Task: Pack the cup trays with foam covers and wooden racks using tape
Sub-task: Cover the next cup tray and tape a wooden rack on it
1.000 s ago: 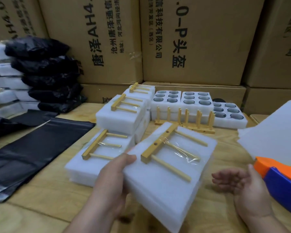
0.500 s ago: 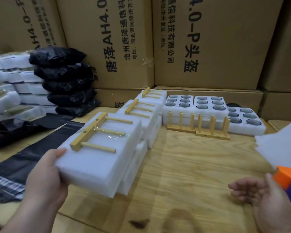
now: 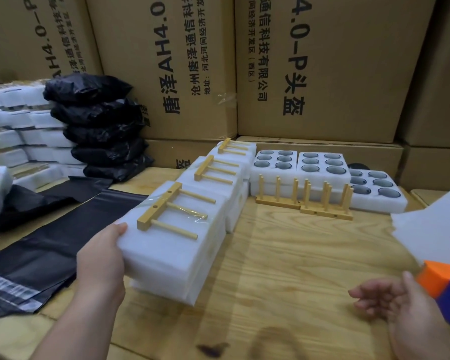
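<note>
My left hand (image 3: 102, 258) grips the near left end of a packed white foam block (image 3: 172, 245) with a wooden rack (image 3: 172, 211) taped on top. The block lies on another packed block at the front of a row of packed blocks (image 3: 218, 172). My right hand (image 3: 398, 305) hovers palm up over the table at the lower right, fingers loosely curled, holding nothing. Open cup trays (image 3: 320, 165) with cups stand at the back, with two loose wooden racks (image 3: 304, 201) upright before them. An orange and blue tape dispenser (image 3: 444, 284) lies beside my right hand.
The wooden table (image 3: 283, 268) runs to a wall of cardboard boxes (image 3: 309, 68). Black bags (image 3: 96, 126) are stacked at the back left beside piled white packs (image 3: 8, 141). Flat black bags (image 3: 50, 237) lie at the left. White foam sheets (image 3: 437, 227) sit at the right.
My left hand has carried the packed block from the table's middle leftward and set it on the front block of the row. My right hand has stayed low at the right.
</note>
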Demonstrator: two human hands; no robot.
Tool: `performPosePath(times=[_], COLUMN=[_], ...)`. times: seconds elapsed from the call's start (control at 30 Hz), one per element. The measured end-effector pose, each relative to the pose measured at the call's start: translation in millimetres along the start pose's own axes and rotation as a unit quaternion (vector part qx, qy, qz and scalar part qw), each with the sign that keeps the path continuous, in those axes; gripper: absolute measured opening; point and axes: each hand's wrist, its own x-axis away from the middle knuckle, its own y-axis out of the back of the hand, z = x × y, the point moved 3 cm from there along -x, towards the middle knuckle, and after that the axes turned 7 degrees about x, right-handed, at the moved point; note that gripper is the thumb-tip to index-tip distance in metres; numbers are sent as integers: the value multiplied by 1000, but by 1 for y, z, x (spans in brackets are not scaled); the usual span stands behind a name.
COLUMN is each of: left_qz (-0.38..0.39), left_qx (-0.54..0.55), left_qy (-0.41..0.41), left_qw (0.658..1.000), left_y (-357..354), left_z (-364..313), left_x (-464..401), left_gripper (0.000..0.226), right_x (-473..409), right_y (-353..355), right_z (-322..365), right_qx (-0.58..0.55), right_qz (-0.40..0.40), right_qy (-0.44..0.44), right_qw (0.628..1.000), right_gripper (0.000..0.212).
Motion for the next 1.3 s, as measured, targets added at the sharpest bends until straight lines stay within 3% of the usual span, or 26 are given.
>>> performPosePath(times=[0.23,0.4,0.53,0.57,0.63,0.7,0.73,0.83,0.9,0.97,1.03,1.07,1.2,1.3], left_qz=[-34,-7,-16,-23,-5,98,176,407,487,498,487,477,435,423], left_qx=[-49,-17,-61,-85,-110,-90,-66,-92,-232,-393,-502,-537,-616,-618], left_qy=[-35,-58,-165,-236,-414,-546,-571,-528,-403,-303,-269,-256,-212,-226], left_qw=[998,998,984,968,903,827,799,740,740,711,662,647,622,623], left_y=[5,7,11,11,4,-14,-27,-70,-98,-122,-144,-151,-169,-171], left_z=[9,6,-2,-8,-20,-24,-21,14,53,96,128,138,167,176], left_x=[-1,2,14,23,49,87,109,158,167,160,148,140,117,115], left_gripper=[13,33,41,42,40,31,25,18,29,45,55,59,74,80], right_x=[2,2,0,-1,-1,2,3,8,13,18,18,19,20,17], right_y=[-1,0,1,2,1,0,0,-4,-12,-26,-32,-35,-42,-42], right_z=[2,0,-2,-3,-3,-3,-3,2,7,8,-1,-3,-5,-2], right_qx=[-3,-19,-28,-31,-26,2,29,192,333,502,637,665,674,689], right_qz=[14,20,17,14,1,-16,-25,-40,-16,46,103,122,143,138], right_qy=[6,8,4,5,7,20,32,95,135,154,140,124,105,92], right_qw=[1000,1000,999,999,1000,1000,999,976,933,850,751,726,717,705], right_gripper=[69,69,68,68,65,60,57,45,32,19,51,60,69,70])
